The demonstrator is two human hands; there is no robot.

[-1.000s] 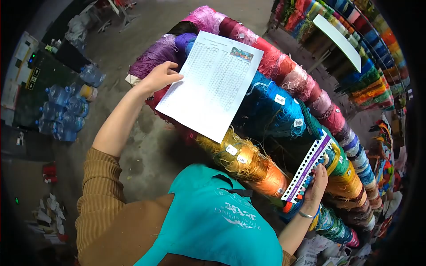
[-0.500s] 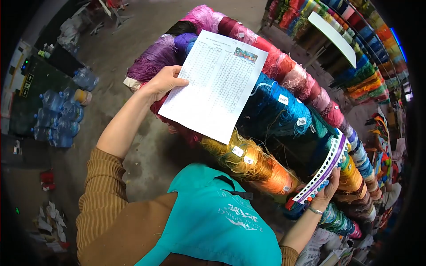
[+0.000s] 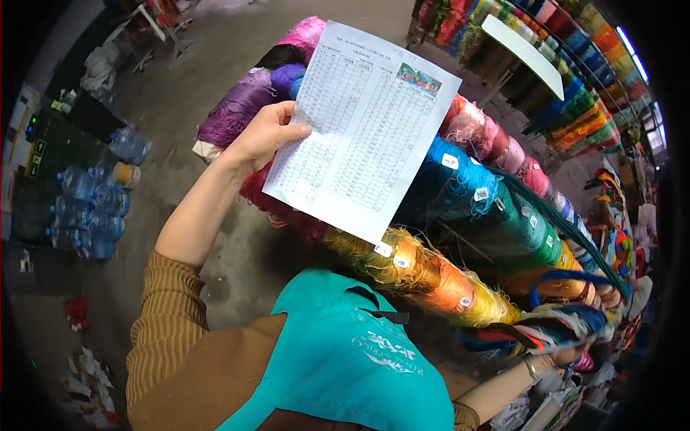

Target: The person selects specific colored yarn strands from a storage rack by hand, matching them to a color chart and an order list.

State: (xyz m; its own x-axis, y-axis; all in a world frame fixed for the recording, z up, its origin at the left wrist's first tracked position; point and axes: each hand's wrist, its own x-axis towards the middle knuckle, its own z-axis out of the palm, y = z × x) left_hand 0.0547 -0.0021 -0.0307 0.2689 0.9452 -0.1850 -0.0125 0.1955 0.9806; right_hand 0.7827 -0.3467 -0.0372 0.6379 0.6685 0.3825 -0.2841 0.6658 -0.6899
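My left hand [image 3: 269,136] is closed on the left edge of a printed paper sheet [image 3: 359,136]. Columns of a table and a small coloured picture show on the sheet. At the lower right, my right hand [image 3: 571,353], blurred, is closed on a hole-punched thread card, now seen nearly edge-on. Thread strands [image 3: 564,327] in blue, black, white and red spread from the card, and one dark green hank [image 3: 575,233] trails over the spools. Below the sheet lie golden and orange thread spools [image 3: 453,284]; blue thread [image 3: 463,179] shows at its right.
Rows of labelled thread spools, purple [image 3: 233,111] through pink [image 3: 489,133] and green [image 3: 528,223], run diagonally before me. A white board [image 3: 522,56] and hanging yarn [image 3: 575,122] stand behind. Water bottles [image 3: 90,208] stand on the left. Bags and scraps lie at the lower right.
My right hand has swung right and down with the thread card, which has turned from face-on to edge-on, fanning its strands out. The paper sheet has come slightly closer to the camera.
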